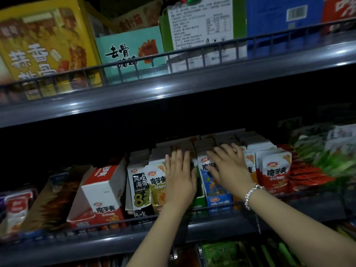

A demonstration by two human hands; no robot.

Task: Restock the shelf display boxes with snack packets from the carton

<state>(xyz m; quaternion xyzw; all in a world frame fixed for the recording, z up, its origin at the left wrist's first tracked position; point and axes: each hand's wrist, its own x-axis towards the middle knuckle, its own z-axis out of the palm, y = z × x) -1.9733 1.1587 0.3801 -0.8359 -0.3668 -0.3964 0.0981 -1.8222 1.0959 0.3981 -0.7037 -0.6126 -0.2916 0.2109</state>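
Both forearms reach over the shelf rail (221, 208). Left hand (180, 177) lies flat, fingers spread, on the packet rows (210, 145); right hand (229, 166), bracelet (251, 195) at the wrist, likewise splayed — neither grasps a packet. Probably pressing the rows level in their display boxes (218, 202). Carton not in view. Legible: "魔芋爽" on several packets, "风吃海带" on a black-and-white one (139, 186); teal box (131, 50) above reads "去骨".

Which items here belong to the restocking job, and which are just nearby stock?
Job:
left hand
right hand
snack packets in rows
blue display box
tilted red-and-white display box

Nearby only:
teal carton
yellow carton
bracelet
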